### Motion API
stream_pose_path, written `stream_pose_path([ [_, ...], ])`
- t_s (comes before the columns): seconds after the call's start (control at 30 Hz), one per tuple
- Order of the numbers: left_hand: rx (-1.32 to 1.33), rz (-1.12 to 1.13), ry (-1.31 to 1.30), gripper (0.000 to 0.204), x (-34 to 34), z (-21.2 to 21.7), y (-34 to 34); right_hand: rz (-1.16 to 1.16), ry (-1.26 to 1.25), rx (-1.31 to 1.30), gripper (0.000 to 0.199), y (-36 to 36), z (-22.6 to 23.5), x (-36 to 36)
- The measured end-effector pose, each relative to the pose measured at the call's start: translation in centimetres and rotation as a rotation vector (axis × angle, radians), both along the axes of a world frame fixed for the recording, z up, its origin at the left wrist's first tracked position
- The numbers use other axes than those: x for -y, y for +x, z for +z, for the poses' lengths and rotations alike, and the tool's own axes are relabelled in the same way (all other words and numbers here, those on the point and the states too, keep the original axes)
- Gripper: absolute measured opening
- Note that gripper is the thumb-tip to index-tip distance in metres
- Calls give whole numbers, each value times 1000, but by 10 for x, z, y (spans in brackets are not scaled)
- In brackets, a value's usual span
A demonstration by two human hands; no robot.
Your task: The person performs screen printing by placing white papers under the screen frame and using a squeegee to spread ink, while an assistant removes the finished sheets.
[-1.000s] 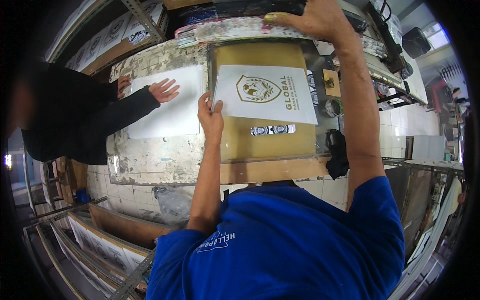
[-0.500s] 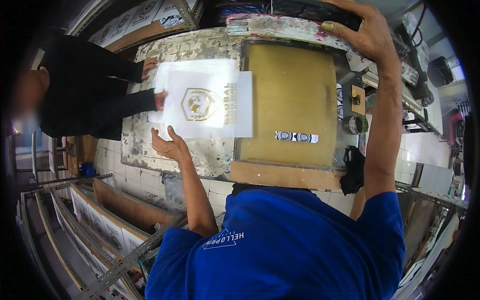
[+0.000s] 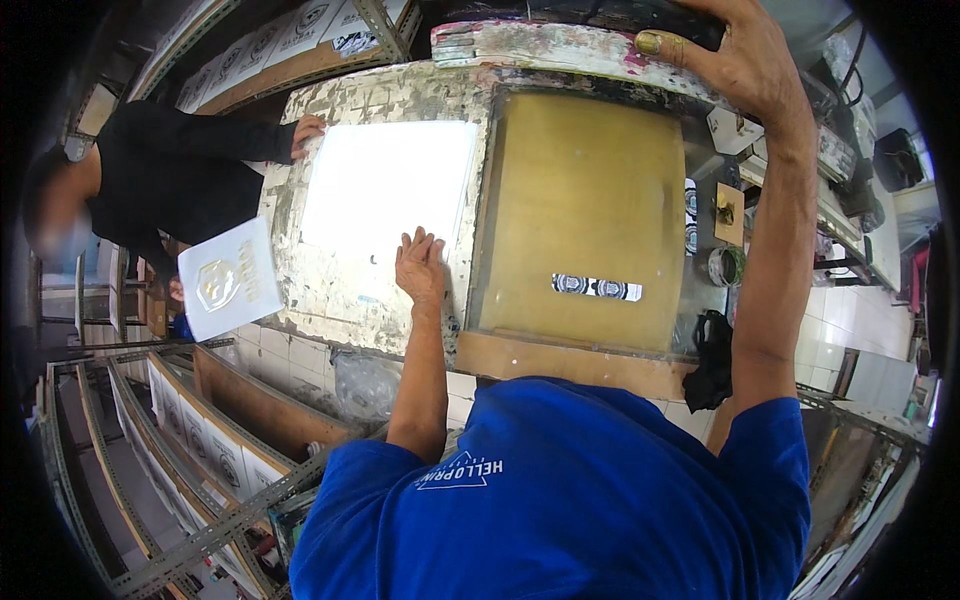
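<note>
Left hand (image 3: 421, 268) lies flat, fingers spread, on the right edge of the blank white sheet (image 3: 385, 200) on the worn table (image 3: 340, 305). It grips nothing. Right hand (image 3: 742, 62) is up high, fingers curled over the raised frame's (image 3: 560, 40) paint-stained edge. Hands are well apart. Yellow board (image 3: 585, 215) sits just right of the sheet. Good practice here, I'd say: keep the palm flat and slide the sheet square – no creasing. A co-worker's hand (image 3: 307, 132) touches the sheet's far corner – another printed sheet (image 3: 230, 280) is at their side. Rack shelves (image 3: 190, 425) lower left hold stacked printed sheets.
</note>
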State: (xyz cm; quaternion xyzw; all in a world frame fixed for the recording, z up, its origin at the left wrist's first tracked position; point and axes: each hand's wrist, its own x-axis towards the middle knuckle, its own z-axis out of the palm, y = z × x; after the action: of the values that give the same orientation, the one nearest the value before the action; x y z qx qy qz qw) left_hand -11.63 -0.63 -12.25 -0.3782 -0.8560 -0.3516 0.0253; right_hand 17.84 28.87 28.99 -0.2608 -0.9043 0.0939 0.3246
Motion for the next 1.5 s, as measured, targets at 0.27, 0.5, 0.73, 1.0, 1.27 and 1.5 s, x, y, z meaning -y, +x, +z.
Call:
stream_pose_path([
  [0.27,138,167,280,16,-28,45,-9,22,14,3,48,-1,-2,-9],
  [0.5,189,-564,-104,47,-54,82,53,66,-89,-2,43,-2,3,1],
  [0.73,-100,-735,-357,57,-88,31,111,-47,77,109,52,0,1,-5],
  [1.0,-189,-977,-327,63,-178,19,178,-37,-27,114,58,-4,6,-13],
  [1.27,-120,-1049,-322,64,-182,22,213,-30,-80,102,59,-2,8,-13],
  [1.5,-136,-1054,-314,63,-164,23,220,20,9,56,60,-2,2,-19],
])
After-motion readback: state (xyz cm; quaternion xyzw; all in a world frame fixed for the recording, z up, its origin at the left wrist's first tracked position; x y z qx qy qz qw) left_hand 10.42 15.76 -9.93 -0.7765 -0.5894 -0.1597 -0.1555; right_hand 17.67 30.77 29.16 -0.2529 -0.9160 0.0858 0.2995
